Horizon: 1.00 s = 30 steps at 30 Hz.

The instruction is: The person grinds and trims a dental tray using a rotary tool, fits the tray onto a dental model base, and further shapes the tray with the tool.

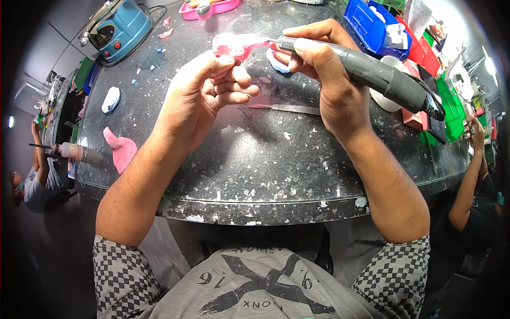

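Observation:
My left hand (210,85) is closed, pinching a glossy pink acrylic piece (234,45) between thumb and fingertips above the bench. Bright light washes out much of that piece, and a narrow part of it stretches to the right. In my right hand (329,69) is a thick dark rotary handpiece (366,70), gripped like a pen. Its thin tip points left at the narrow pink end; whether they touch I cannot tell. Below the hands lies a slim metal hand tool (289,109). A blue-and-white piece (278,63) shows partly behind my right fingers.
A blue machine (119,32) stands at the far left, a pink tray (218,7) at the back. Blue (366,24) and green bins (451,109) crowd the right. A pink molded piece (123,150) and a pale blue lump (110,100) lie left. People work at both sides.

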Each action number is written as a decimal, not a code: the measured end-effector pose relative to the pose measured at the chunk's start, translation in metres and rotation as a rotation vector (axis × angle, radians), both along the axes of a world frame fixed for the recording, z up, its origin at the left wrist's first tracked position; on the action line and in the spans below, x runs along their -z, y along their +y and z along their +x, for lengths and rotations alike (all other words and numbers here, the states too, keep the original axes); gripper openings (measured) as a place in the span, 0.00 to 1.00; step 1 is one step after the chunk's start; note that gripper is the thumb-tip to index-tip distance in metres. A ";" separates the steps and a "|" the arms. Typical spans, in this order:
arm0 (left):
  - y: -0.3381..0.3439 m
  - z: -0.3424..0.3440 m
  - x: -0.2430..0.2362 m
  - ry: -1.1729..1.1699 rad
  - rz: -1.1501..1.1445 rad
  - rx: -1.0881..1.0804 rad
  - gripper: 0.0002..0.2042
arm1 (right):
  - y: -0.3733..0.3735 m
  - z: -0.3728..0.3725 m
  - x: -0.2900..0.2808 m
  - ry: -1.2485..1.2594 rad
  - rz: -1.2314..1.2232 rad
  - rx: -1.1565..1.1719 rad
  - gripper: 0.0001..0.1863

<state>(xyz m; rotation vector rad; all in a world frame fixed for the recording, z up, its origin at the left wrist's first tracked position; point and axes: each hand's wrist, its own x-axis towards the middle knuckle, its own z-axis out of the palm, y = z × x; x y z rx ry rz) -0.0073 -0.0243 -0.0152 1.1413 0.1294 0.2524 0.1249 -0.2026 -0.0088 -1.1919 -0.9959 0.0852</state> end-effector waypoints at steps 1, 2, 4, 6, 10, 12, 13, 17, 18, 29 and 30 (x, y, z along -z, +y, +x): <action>-0.001 0.000 0.000 -0.001 -0.001 0.001 0.16 | 0.000 0.000 0.000 -0.001 -0.001 0.001 0.06; -0.002 0.001 -0.001 0.006 0.004 -0.003 0.16 | 0.000 -0.001 0.000 0.022 0.021 -0.011 0.06; -0.002 0.000 -0.001 0.015 0.011 -0.011 0.16 | 0.001 -0.001 0.001 0.048 0.046 -0.028 0.06; -0.001 0.001 -0.001 0.016 0.012 -0.008 0.16 | 0.001 0.000 0.003 0.047 0.032 0.020 0.05; -0.002 0.001 0.000 0.011 0.029 -0.001 0.16 | 0.000 0.000 0.002 0.015 0.001 0.019 0.06; -0.002 0.001 -0.001 -0.001 0.052 0.002 0.16 | 0.001 0.001 0.002 -0.005 0.023 0.010 0.06; -0.002 0.001 -0.001 0.001 0.053 0.001 0.16 | 0.001 0.000 0.001 -0.004 0.024 0.008 0.06; -0.004 0.001 0.000 0.006 0.068 -0.028 0.16 | 0.000 -0.001 0.000 -0.023 -0.014 0.022 0.06; -0.005 0.002 0.000 0.005 0.074 -0.037 0.16 | 0.000 -0.001 0.000 -0.008 -0.021 0.020 0.07; -0.005 0.001 -0.002 0.007 0.083 -0.041 0.15 | 0.002 -0.001 0.001 0.009 0.008 0.034 0.06; -0.005 0.001 -0.002 0.008 0.092 -0.034 0.15 | 0.001 0.000 0.001 -0.027 -0.010 0.048 0.07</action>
